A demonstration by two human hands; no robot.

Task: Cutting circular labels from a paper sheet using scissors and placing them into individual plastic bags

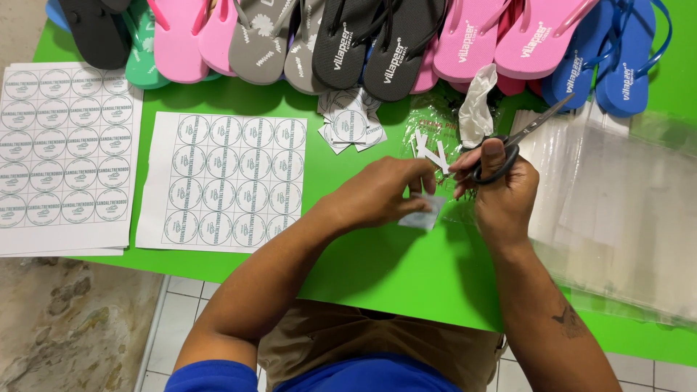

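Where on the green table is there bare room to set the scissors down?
Bare green table lies below the left hand, between the printed label sheet and the plastic bag stack. The far edge is crowded with flip-flops and cut labels.

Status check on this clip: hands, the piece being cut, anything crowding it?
Right hand grips black scissors. Left hand pinches small paper piece. Cut label pile and clear bags close by, not touching.

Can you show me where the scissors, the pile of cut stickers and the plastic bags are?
Scissors [501, 156]: head view, on the black handle.
Cut stickers [350, 123]: head view, top sticker of the pile.
Plastic bags [617, 196]: head view, middle of the stack.
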